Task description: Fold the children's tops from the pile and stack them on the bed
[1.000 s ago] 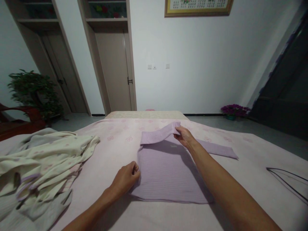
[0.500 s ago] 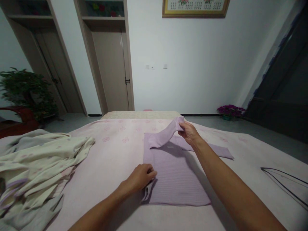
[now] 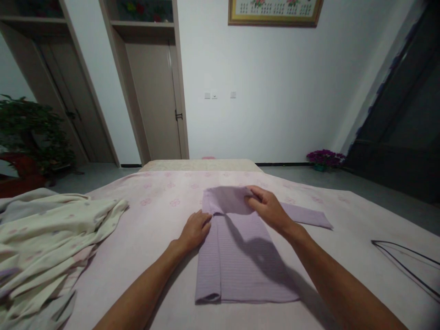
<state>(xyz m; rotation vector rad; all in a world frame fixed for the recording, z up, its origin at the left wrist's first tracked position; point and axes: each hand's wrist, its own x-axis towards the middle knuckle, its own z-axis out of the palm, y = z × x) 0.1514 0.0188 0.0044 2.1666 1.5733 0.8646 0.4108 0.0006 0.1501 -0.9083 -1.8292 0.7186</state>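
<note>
Left hand point(image 3: 195, 230) flattened on lilac ribbed-knit garment point(image 3: 237, 275); right hand point(image 3: 266, 205) pinching sleeve point(image 3: 227, 199) near far edge of pink floral sheet point(image 3: 161, 215). Best: pin, then smooth.

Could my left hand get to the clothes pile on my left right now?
Probably yes: only pink cover shows between your left hand and the clothes pile, though that hand is at the lilac garment's left edge.
</note>
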